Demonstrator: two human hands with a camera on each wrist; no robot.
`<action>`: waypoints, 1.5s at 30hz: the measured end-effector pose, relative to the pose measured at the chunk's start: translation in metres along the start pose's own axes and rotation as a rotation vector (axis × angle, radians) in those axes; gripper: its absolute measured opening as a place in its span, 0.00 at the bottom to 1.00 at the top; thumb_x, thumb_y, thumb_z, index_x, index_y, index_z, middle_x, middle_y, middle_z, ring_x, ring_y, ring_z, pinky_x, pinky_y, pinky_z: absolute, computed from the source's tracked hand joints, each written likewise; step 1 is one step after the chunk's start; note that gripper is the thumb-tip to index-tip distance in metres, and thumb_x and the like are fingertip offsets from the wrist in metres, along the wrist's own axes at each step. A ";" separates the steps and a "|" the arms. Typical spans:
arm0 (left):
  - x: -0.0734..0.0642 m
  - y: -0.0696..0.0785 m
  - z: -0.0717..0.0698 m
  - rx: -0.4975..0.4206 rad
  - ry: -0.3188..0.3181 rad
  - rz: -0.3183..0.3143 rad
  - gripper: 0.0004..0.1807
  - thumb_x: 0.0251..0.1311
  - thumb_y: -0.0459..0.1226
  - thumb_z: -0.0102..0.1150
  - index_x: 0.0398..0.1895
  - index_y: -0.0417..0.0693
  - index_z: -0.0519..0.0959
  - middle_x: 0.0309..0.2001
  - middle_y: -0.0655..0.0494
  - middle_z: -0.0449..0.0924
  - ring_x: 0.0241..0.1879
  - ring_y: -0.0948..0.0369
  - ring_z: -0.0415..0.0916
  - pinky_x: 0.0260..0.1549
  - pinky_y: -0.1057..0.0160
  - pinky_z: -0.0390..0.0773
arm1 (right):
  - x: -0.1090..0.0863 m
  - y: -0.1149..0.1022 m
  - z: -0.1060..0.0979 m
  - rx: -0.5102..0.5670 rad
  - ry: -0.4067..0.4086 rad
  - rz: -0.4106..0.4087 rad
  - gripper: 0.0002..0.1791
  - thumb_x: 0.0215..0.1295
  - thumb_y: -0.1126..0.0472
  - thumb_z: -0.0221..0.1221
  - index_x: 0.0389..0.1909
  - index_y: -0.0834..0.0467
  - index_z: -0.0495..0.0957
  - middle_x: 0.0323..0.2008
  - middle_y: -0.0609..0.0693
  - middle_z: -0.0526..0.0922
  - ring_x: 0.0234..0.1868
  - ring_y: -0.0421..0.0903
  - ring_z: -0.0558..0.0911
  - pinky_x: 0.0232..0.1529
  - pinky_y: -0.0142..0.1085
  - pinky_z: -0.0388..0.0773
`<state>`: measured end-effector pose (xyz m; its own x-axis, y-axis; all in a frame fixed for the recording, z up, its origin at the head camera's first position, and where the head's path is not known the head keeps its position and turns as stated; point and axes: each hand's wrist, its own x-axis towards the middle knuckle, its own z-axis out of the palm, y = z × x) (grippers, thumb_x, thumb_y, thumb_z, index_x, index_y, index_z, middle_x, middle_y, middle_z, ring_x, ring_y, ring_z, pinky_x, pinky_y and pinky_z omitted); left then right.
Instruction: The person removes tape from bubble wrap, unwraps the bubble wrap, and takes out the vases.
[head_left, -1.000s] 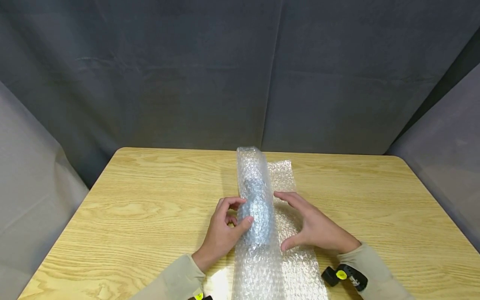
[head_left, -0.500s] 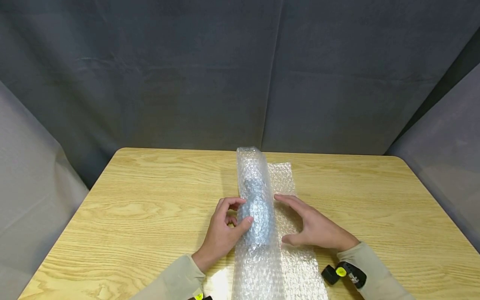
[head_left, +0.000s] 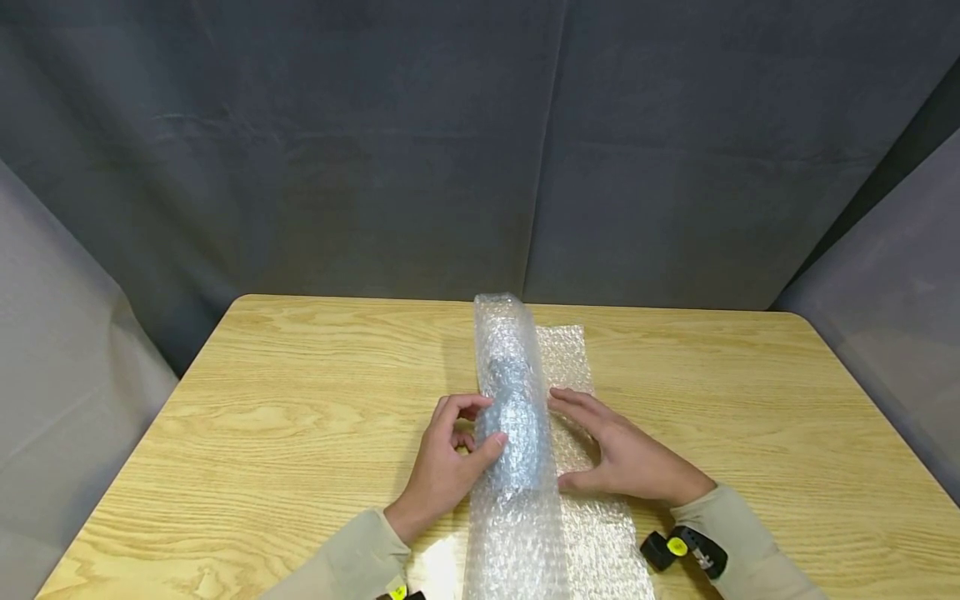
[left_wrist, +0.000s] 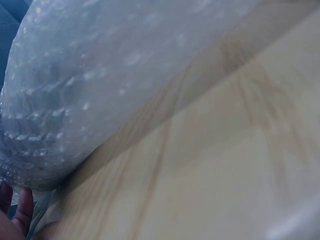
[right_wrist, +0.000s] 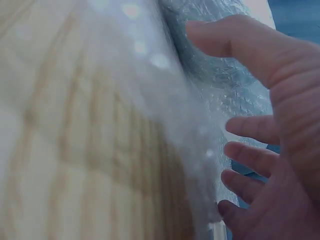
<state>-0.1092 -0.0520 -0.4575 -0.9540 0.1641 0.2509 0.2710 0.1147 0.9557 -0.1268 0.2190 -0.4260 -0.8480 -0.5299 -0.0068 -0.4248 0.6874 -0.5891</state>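
A long roll of clear bubble wrap (head_left: pixel 498 333) lies front to back across the table, with a bluish object (head_left: pixel 519 450) showing through its middle. My left hand (head_left: pixel 438 479) holds the roll's left side, thumb on top and bent fingers along the edge. In the left wrist view the bubble wrap (left_wrist: pixel 90 80) bulges over the wood beside those fingertips (left_wrist: pixel 22 212). My right hand (head_left: pixel 633 454) is at the roll's right side, thumb and fingers spread apart, fingertips right by it. The right wrist view has these fingers (right_wrist: pixel 252 159) relaxed and slightly bent in front of the wrap.
A flat, unrolled strip of bubble wrap (head_left: pixel 564 354) extends to the right of the roll and passes under the right hand. The wooden table (head_left: pixel 300 417) ends at a dark curtain (head_left: pixel 375 167) behind, and grey cloth panels (head_left: pixel 60 358) stand at both sides.
My right hand has shifted slightly left, its thumb and fingertips now closer to the roll and a little closer together. The left hand and the roll have stayed in place.
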 end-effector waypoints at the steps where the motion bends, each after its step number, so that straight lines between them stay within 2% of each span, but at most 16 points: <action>1: 0.000 0.000 0.000 0.000 0.000 -0.001 0.23 0.63 0.40 0.68 0.61 0.55 0.76 0.56 0.54 0.73 0.48 0.61 0.69 0.37 0.71 0.78 | 0.000 0.000 0.000 0.003 -0.006 0.001 0.55 0.51 0.43 0.76 0.80 0.46 0.61 0.83 0.50 0.55 0.81 0.62 0.58 0.72 0.68 0.66; 8: 0.000 -0.001 0.000 -0.001 -0.004 -0.007 0.23 0.63 0.40 0.67 0.61 0.55 0.75 0.56 0.53 0.73 0.48 0.60 0.69 0.38 0.71 0.78 | -0.001 0.002 0.001 -0.014 -0.039 -0.022 0.52 0.51 0.41 0.76 0.78 0.45 0.65 0.83 0.48 0.54 0.83 0.61 0.54 0.74 0.67 0.64; 19: 0.000 0.000 0.000 -0.008 -0.008 -0.002 0.23 0.63 0.40 0.67 0.61 0.54 0.75 0.56 0.53 0.73 0.48 0.61 0.69 0.37 0.71 0.78 | -0.003 0.005 0.002 -0.002 -0.070 -0.040 0.58 0.50 0.28 0.71 0.81 0.43 0.59 0.85 0.50 0.50 0.85 0.62 0.47 0.76 0.70 0.57; 32: 0.000 0.000 0.000 -0.010 -0.008 0.000 0.23 0.63 0.39 0.67 0.61 0.54 0.75 0.57 0.53 0.73 0.49 0.61 0.69 0.37 0.71 0.78 | -0.005 0.008 0.001 0.004 -0.096 -0.043 0.58 0.51 0.28 0.70 0.80 0.43 0.59 0.85 0.46 0.49 0.85 0.61 0.45 0.77 0.68 0.56; 39: 0.000 0.000 0.000 -0.016 -0.014 0.005 0.23 0.64 0.39 0.67 0.61 0.54 0.75 0.57 0.52 0.72 0.50 0.60 0.69 0.37 0.71 0.77 | -0.005 0.007 0.000 0.007 -0.100 -0.041 0.59 0.51 0.28 0.70 0.81 0.41 0.56 0.85 0.45 0.48 0.85 0.61 0.45 0.77 0.69 0.55; 45: 0.000 0.000 -0.001 -0.013 -0.016 0.002 0.23 0.64 0.39 0.66 0.61 0.54 0.75 0.57 0.52 0.72 0.50 0.60 0.69 0.37 0.71 0.77 | -0.005 0.007 -0.001 0.016 -0.106 -0.043 0.58 0.51 0.29 0.70 0.81 0.44 0.58 0.85 0.45 0.49 0.85 0.61 0.45 0.78 0.68 0.54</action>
<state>-0.1092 -0.0525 -0.4571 -0.9512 0.1804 0.2505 0.2714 0.1019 0.9571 -0.1257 0.2265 -0.4290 -0.7909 -0.6084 -0.0661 -0.4537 0.6554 -0.6038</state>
